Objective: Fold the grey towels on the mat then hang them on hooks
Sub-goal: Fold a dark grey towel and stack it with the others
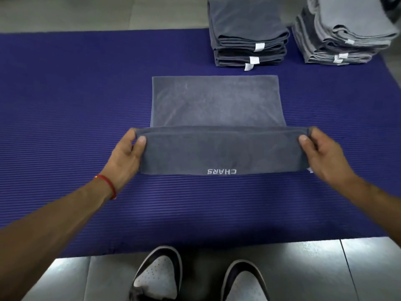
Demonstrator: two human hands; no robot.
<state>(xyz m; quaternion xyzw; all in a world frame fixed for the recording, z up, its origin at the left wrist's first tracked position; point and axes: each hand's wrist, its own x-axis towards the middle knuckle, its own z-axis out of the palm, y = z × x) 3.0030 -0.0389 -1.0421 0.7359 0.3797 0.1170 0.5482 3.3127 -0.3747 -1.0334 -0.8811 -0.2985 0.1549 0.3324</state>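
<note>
A grey towel (217, 101) lies spread in the middle of the purple ribbed mat (65, 105). Its near part is lifted and doubled over, showing white upside-down lettering along the hanging edge. My left hand (128, 153) pinches the left end of the raised fold, thumb on the near face. My right hand (321, 153) pinches the right end the same way. The far half of the towel stays flat on the mat. No hooks are in view.
Two stacks of folded towels stand at the mat's far right: a dark grey stack (247, 33) and a lighter grey stack (347, 33), both with white tags. My two shoes (158, 276) stand on the tiled floor at the mat's near edge.
</note>
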